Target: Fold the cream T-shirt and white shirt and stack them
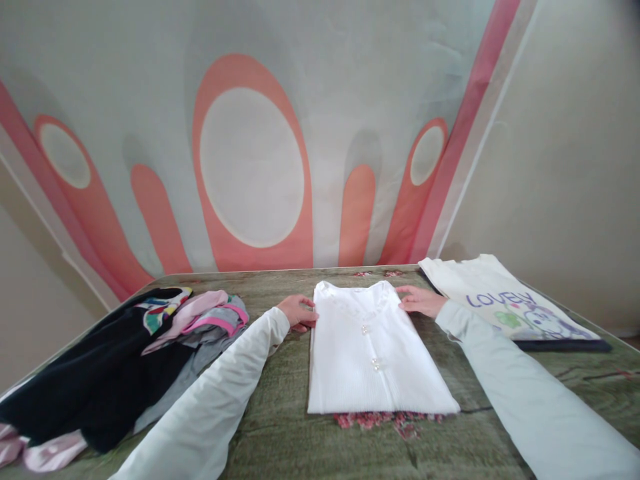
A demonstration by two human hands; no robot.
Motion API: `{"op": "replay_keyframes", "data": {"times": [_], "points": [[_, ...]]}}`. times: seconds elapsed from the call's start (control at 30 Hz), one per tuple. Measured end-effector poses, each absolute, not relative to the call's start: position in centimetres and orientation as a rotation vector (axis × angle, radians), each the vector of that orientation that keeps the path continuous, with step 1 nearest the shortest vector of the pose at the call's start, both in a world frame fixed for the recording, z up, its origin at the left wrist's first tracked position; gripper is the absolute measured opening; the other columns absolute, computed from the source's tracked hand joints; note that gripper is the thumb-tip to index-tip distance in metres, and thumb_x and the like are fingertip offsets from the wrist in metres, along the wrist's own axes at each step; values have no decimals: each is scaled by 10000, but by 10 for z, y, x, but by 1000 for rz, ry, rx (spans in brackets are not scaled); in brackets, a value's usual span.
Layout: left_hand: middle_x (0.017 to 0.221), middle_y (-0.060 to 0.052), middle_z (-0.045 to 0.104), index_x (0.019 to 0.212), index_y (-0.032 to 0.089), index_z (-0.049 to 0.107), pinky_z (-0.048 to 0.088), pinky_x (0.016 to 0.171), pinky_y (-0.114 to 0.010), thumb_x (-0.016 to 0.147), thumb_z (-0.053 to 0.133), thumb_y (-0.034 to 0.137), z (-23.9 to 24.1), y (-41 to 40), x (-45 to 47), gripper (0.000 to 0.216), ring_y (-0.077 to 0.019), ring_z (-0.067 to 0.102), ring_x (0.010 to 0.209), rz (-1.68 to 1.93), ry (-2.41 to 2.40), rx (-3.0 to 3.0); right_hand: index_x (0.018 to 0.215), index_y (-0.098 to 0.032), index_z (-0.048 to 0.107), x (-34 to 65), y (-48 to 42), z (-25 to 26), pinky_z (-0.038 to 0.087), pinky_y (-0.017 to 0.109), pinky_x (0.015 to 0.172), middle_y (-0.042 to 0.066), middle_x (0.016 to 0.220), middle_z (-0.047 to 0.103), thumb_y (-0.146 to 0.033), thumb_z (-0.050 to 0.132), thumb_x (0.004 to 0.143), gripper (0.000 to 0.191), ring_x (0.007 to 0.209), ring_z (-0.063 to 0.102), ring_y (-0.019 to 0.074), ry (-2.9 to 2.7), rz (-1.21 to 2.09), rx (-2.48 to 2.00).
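Observation:
A folded white ribbed shirt point(350, 373) with shiny ornaments down its front lies flat on the table, collar at the far end. At its upper left edge, my left hand point(297, 312) has the fingers closed on the fabric. My right hand point(421, 301) grips the opposite edge near the shoulder, its fingertips against the cloth. The undersides of the fingers are partly hidden, and both wrists are in long pale sleeves.
A loose heap of black, pink and grey clothes point(115, 360) lies at the left. On the right, folded tops are stacked, a white one lettered LOVELY point(480, 283) uppermost. The wood-patterned table point(280, 427) meets a wall with a pink-and-grey pattern point(330, 200).

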State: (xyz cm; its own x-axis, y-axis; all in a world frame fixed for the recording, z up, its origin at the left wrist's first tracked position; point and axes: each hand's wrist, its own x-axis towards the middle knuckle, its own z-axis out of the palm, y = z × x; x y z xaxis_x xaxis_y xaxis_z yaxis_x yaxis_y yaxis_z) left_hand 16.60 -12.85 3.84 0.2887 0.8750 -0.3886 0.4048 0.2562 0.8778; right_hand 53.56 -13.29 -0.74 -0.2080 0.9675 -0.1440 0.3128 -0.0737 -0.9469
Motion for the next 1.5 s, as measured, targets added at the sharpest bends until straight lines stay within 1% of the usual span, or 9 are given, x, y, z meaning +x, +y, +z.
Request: {"op": "replay_keyframes", "data": {"times": [0.13,0.23,0.47,0.73,0.83,0.93,1.07,1.3,1.5], "points": [[628,-12,630,961,154,436,471,425,-221,518,762,239,35,-126,164,557,-207,634,636,398,1252,1342,1227,-110,324,538,-135,-6,392,256,572,-42,626,574,-289,741,523,838,580,539,121,-1617,1402,-1427],[636,0,623,969,159,421,488,465,-245,461,788,254,32,-124,162,634,-193,623,623,369,1175,1320,1205,-110,326,536,-136,-4,364,246,534,-64,577,538,-261,754,490,847,539,515,114,-1628,1393,-1477],[512,58,566,858,164,388,489,448,-239,491,758,160,34,-128,166,521,-116,550,474,423,1224,1309,1029,-130,410,527,-136,-6,290,220,456,-106,482,474,-199,754,461,668,435,426,82,-1612,1231,-1637],[425,108,494,778,187,373,476,429,-252,523,735,117,26,-128,168,448,-101,495,378,421,1364,1454,895,-146,463,527,-137,-6,307,211,442,-98,462,483,-194,757,468,521,421,430,78,-1683,1132,-1715],[443,98,517,782,189,375,475,435,-245,549,728,134,27,-129,168,426,-116,529,410,417,1358,1462,838,-151,497,527,-136,-6,332,212,447,-73,480,519,-255,748,503,432,431,452,83,-1704,1111,-1722],[491,59,566,786,185,387,458,418,-213,610,702,176,32,-129,169,361,-141,582,491,454,1356,1431,719,-154,535,527,-133,-7,362,217,451,-29,504,559,-358,671,609,269,443,476,92,-1738,1025,-1758],[534,28,593,794,171,428,457,400,-210,618,705,184,34,-124,169,329,-168,609,547,615,1329,1333,638,-151,575,526,-126,-10,383,225,470,15,563,604,-357,558,708,219,445,489,97,-1753,865,-1807],[597,21,621,841,145,468,527,610,-254,599,722,104,21,-100,168,354,-128,619,593,809,1192,1185,637,-155,630,523,-109,-19,391,248,581,47,661,646,-329,554,676,194,614,557,154,-1700,556,-1911],[629,7,630,837,135,494,532,637,-249,666,673,113,16,-89,171,249,-121,626,625,835,1203,1218,636,-161,627,516,-107,-23,391,248,586,46,672,647,-330,583,635,175,640,569,165,-1662,460,-1957]]}}
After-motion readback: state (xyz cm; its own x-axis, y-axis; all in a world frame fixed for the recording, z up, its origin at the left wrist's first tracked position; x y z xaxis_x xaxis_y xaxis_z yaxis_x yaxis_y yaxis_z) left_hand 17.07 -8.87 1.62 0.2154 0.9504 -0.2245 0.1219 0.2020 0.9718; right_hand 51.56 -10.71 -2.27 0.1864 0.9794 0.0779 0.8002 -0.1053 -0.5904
